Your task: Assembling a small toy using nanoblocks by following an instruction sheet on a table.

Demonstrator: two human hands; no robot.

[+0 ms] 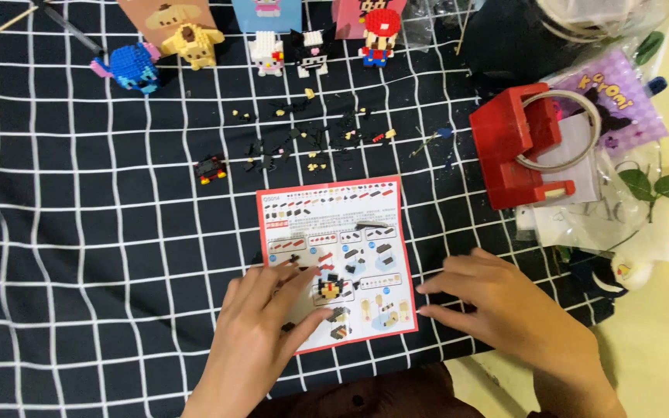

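A red-bordered instruction sheet lies on a black cloth with a white grid. My left hand rests flat on the sheet's lower left part, fingers spread, next to a small black and yellow brick assembly standing on the sheet. My right hand lies on the cloth, its fingertips touching the sheet's right edge. Neither hand holds anything. Loose tiny black, yellow and red bricks lie scattered above the sheet, with a small black and red brick piece to their left.
Several finished brick figures stand along the far edge: blue, yellow, white, black and white, red-capped. A red holder with a ring, plastic bags, a purple card and leaves crowd the right side.
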